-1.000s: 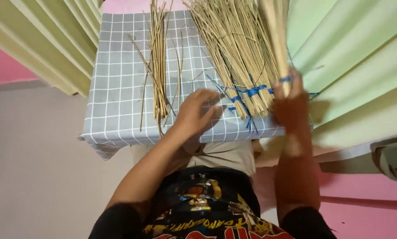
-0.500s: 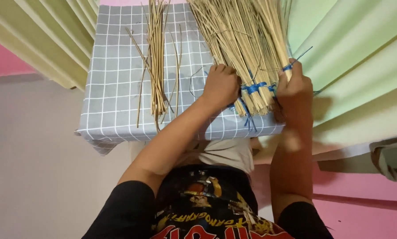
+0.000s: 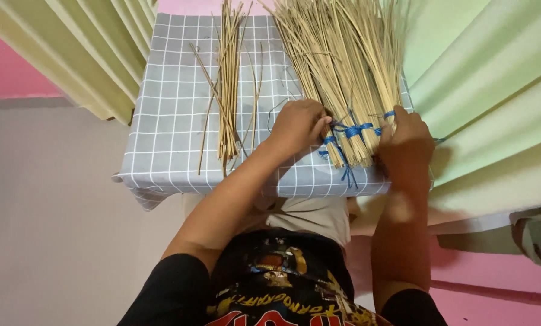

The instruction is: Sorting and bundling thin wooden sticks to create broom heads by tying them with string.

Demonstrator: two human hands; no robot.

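A wide fan of thin pale sticks (image 3: 343,66) lies on a table covered with a grey checked cloth (image 3: 168,115). Blue string (image 3: 355,130) is woven across the sticks near their cut ends. My left hand (image 3: 297,124) rests on the left side of the fan, fingers pinched at the blue string. My right hand (image 3: 406,145) grips the right edge of the fan at the string. A loose tail of blue string (image 3: 346,172) hangs toward the table's front edge.
A small separate bunch of loose sticks (image 3: 228,84) lies left of the fan on the cloth. Pale green pleated curtains (image 3: 487,90) hang on the right and another curtain (image 3: 71,54) on the left. Pink walls show behind.
My left hand moved from the front of the table up and right onto the fan at the blue string. My right hand stayed at the right edge.
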